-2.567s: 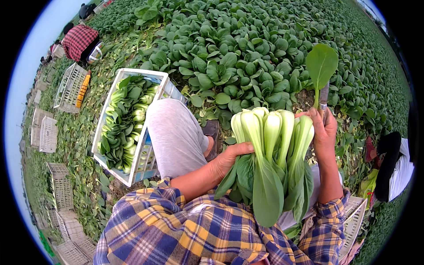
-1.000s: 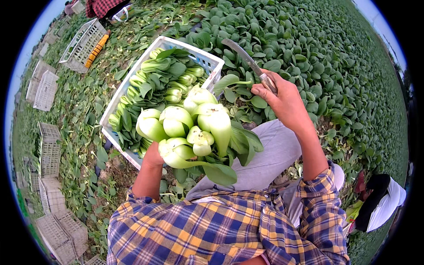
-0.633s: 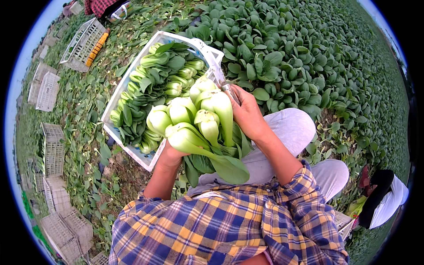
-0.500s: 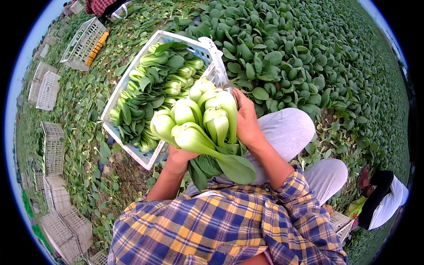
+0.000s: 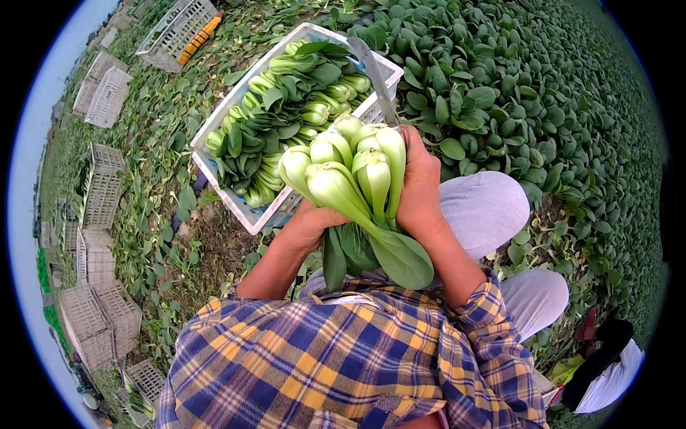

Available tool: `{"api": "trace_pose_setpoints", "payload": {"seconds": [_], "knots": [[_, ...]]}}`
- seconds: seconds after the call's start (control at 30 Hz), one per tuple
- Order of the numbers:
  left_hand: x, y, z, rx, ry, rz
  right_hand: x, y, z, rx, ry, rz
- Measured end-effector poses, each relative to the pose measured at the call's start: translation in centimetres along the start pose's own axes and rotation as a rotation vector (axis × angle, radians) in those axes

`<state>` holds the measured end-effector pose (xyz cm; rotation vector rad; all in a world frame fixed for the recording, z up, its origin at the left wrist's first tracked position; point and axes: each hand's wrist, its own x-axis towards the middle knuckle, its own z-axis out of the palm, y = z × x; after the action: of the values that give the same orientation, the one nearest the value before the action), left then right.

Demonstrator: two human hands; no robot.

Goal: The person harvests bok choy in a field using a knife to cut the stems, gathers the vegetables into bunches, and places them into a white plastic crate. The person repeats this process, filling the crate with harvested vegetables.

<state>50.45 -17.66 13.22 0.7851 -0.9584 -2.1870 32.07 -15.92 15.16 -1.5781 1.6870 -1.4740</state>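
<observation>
Bok choy bunch [image 5: 354,168]: held bases up before plaid shirt [image 5: 329,350], near white crate [image 5: 250,223]. Grasped by fingers of left hand [image 5: 314,220] on one side, pressed by right hand [image 5: 421,182] on the other, knife [image 5: 375,77] also clasped in right. One second ago, in left hand alone.

Leafy green field [image 5: 543,129], leaf-strewn ground [image 5: 153,236] to its left, pale blue daytime sky [image 5: 25,207].
</observation>
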Motion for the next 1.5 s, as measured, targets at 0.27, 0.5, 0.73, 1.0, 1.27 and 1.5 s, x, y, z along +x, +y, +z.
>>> {"api": "trace_pose_setpoints", "payload": {"seconds": [0.27,0.5,0.73,1.0,1.27,1.5], "knots": [[-1.7,10.0,-2.6,0.601,0.027,0.048,2.6,-2.8,-0.4,0.109,0.105,0.041],[1.9,17.5,-7.6,2.087,-0.315,0.550,0.5,-2.4,-8.1,0.234,0.357,0.108],[2.9,13.8,-17.0,2.287,-0.963,0.328,-4.2,-0.2,-12.2,0.273,0.574,0.213],[5.5,11.1,-19.5,2.221,-1.079,0.070,-5.3,2.1,-13.1,0.348,0.635,0.315],[6.4,8.2,-21.2,2.116,-1.092,-0.074,-6.7,3.2,-14.0,0.399,0.732,0.341],[5.8,7.6,-19.5,2.277,-1.024,-0.063,-6.7,3.3,-14.5,0.490,0.750,0.314]]}}
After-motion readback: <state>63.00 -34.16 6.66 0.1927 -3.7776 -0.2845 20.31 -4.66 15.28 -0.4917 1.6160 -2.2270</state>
